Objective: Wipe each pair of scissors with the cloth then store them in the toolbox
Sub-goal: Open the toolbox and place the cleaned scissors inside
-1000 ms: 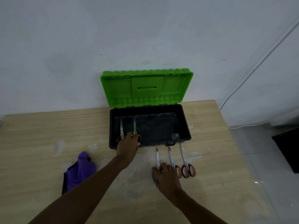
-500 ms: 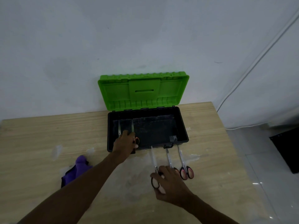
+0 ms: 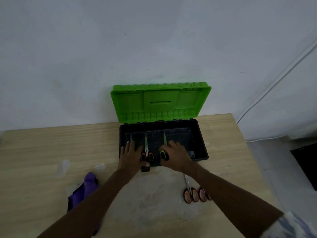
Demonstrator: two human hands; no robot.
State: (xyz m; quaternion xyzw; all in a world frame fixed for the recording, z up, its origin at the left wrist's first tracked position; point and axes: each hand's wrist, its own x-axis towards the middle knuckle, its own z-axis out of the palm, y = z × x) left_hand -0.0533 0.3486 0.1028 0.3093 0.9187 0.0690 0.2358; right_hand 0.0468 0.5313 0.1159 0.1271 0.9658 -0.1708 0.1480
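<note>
The toolbox [image 3: 202, 140] stands open on the table, with a black base and a green lid [image 3: 160, 102] raised against the wall. Three pairs of scissors lie inside, blades pointing away. My left hand [image 3: 131, 156] lies flat over the handles of the left pair [image 3: 131, 138], fingers spread and thumb on the front rim. The middle pair [image 3: 146, 154] has orange handles. My right hand [image 3: 177, 156] grips the right pair [image 3: 163, 154] by its handles, low in the box. Two more pairs [image 3: 190, 194] lie on the table under my right forearm. The purple cloth [image 3: 86, 188] lies crumpled at the left.
The wooden table [image 3: 51, 152] ends at the right, beside a tiled floor. A white cable [image 3: 274, 83] runs down the wall. A dark object [image 3: 307, 165] stands on the floor at far right. The toolbox latch [image 3: 145, 169] hangs at the front.
My right hand lifted one pair from the table row and carried it into the toolbox. My left hand slid left from the second pair onto the leftmost pair.
</note>
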